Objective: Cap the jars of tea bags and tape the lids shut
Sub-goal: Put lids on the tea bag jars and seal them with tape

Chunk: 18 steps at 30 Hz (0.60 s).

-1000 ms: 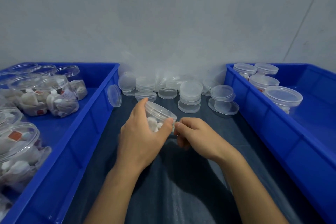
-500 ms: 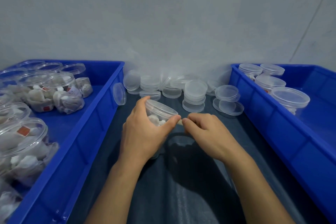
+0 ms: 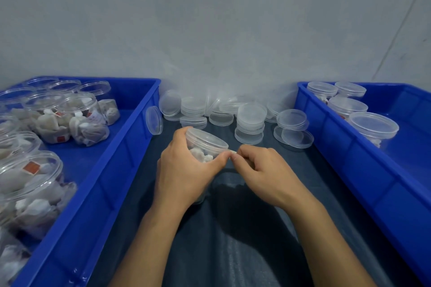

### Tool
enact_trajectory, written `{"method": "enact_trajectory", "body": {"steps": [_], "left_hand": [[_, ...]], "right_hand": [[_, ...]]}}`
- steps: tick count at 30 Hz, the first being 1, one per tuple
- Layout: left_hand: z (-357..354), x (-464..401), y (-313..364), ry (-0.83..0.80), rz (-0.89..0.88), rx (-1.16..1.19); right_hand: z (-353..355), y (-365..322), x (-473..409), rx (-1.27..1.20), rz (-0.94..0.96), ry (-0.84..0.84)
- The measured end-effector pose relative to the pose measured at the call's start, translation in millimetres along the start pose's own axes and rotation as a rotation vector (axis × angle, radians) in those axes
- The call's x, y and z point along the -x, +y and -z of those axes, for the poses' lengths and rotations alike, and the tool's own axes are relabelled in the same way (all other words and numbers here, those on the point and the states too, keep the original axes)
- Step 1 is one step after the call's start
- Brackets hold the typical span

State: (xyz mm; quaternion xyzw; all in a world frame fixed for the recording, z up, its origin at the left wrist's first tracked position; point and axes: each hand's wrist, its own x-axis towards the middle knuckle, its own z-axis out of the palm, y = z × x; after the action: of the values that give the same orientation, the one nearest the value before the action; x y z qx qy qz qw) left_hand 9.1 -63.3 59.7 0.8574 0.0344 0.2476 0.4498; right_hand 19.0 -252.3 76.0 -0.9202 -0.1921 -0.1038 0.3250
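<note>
Capped jar (image 3: pixel 206 144) mid-bench between the blue bins, tilted with its lid away and rightward, wrapped by the left hand (image 3: pixel 184 170), right hand (image 3: pixel 263 170) just beside its rim, fingertips pinching something small, perhaps tape, too faint to confirm.

A clear, glossy round plastic jar (image 3: pixel 205 147) with a clear plastic lid holds white, papery matt tea bags (image 3: pixel 203 157). Stacked clear, smooth plastic lids (image 3: pixel 250 121) sit on a dark grey, matt woven cloth surface (image 3: pixel 233 228). Two glossy, smooth blue plastic bins (image 3: pixel 130 147) (image 3: pixel 349 154) flank it. Behind is a matt, rough grey wall (image 3: pixel 210 18).
</note>
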Motion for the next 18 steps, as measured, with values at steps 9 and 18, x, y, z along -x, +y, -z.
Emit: {"method": "enact_trajectory", "body": {"steps": [9, 18], "left_hand": [[-2, 3, 6, -0.043, 0.107, 0.161], [3, -4, -11, -0.284, 0.250, 0.607]], "right_hand": [[3, -5, 2, 0.029, 0.027, 0.147], [4, -7, 2, -0.228, 0.063, 0.201]]}}
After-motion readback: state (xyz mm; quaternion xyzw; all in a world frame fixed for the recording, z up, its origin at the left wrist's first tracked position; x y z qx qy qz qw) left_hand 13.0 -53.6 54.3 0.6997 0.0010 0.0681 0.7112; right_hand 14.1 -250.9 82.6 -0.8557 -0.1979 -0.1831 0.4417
